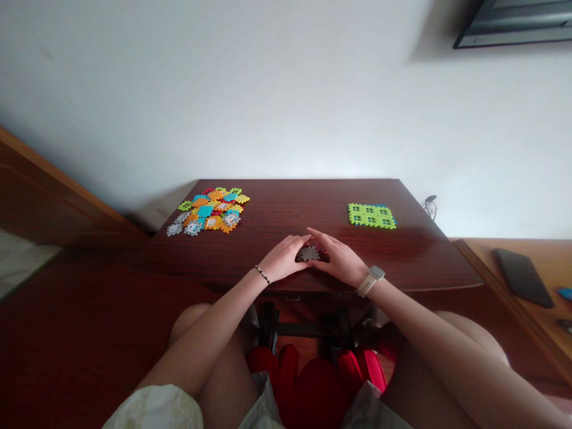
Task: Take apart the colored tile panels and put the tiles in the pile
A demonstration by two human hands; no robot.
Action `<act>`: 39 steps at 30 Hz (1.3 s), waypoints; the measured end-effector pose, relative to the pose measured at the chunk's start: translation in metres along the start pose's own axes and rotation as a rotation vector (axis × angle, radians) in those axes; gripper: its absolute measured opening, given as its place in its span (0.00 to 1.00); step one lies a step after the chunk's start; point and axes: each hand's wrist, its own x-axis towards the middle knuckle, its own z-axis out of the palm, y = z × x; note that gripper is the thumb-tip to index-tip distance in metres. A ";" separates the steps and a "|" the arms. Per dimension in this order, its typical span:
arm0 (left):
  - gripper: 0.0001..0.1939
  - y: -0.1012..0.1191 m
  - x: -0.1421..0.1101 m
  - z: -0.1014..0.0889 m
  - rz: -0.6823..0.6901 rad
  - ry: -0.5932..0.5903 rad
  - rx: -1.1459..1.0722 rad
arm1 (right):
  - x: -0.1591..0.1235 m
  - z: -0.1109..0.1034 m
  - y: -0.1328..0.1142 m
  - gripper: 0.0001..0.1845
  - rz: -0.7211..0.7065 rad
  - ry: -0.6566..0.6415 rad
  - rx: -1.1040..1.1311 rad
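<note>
Head view: gray piece (308, 254) flat

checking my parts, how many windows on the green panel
6 windows on the green panel: three in the far row, three in the near row; others may be hidden underneath.

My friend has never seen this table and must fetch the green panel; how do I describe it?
Find the dark brown table in front of the white wall. On its right half, beyond the right hand, lies a flat, lime-green panel with toothed edges. Unlike the loose multicoloured pile on the left, it is one neat rectangle with two rows of three windows.
</note>
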 end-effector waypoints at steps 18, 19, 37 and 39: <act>0.22 -0.017 -0.010 -0.013 -0.005 0.068 0.047 | -0.005 -0.012 0.000 0.40 0.026 0.085 -0.019; 0.21 -0.018 -0.010 -0.015 -0.016 0.081 0.055 | -0.005 -0.014 0.001 0.40 0.028 0.090 -0.019; 0.20 -0.149 -0.046 -0.147 -0.655 0.394 0.368 | -0.017 -0.042 0.003 0.38 0.015 0.123 -0.039; 0.21 -0.166 -0.050 -0.151 -0.643 0.377 0.391 | -0.018 -0.042 0.004 0.38 0.024 0.110 -0.044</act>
